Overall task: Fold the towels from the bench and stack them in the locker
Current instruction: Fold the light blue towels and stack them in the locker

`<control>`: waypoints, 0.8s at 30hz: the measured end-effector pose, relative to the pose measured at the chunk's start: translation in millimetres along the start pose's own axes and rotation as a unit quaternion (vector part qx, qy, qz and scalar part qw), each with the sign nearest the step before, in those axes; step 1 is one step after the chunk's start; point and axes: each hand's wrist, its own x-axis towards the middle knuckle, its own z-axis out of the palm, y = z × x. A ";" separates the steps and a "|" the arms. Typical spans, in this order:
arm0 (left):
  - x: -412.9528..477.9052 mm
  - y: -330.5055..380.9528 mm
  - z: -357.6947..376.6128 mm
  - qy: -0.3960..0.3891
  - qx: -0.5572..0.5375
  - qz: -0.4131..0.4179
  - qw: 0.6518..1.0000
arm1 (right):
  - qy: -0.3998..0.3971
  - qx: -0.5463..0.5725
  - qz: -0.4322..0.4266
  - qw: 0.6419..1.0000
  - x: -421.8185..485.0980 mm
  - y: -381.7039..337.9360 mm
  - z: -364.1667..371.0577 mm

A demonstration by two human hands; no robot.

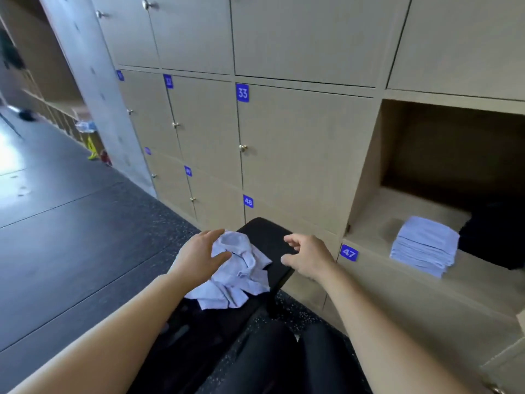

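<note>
Fingers of the left hand (200, 255) lay spread and nearly straight on a crumpled pale-blue cloth towel (238, 274), which was heaped on the black padded bench (267, 231). Beside it, the right hand (308, 258) hovered over the bench edge, its fingers loosely curled and holding nothing. A stack of folded pale-blue towels (424, 245) sat inside the open beige wooden locker (369, 177), above the blue label 47 (349, 253).

Crumpled towel (235, 268) pale lavender-blue; folded stack (424, 244) same colour. Bench (272, 237) black. Locker doors (301, 155) beige, number tags (242, 93) blue with white digits. Floor (85, 223) dark grey, speckled.
</note>
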 end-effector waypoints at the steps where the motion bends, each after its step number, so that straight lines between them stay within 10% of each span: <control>1: -4.2 -12.6 -1.8 0.001 -0.001 -0.015 1.000 | -0.013 -0.001 -0.001 1.000 3.0 -3.3 12.3; 24: 81.3 -115.8 133.4 -0.091 -0.007 -0.032 0.995 | -0.062 -0.226 -0.153 0.960 116.8 51.1 169.8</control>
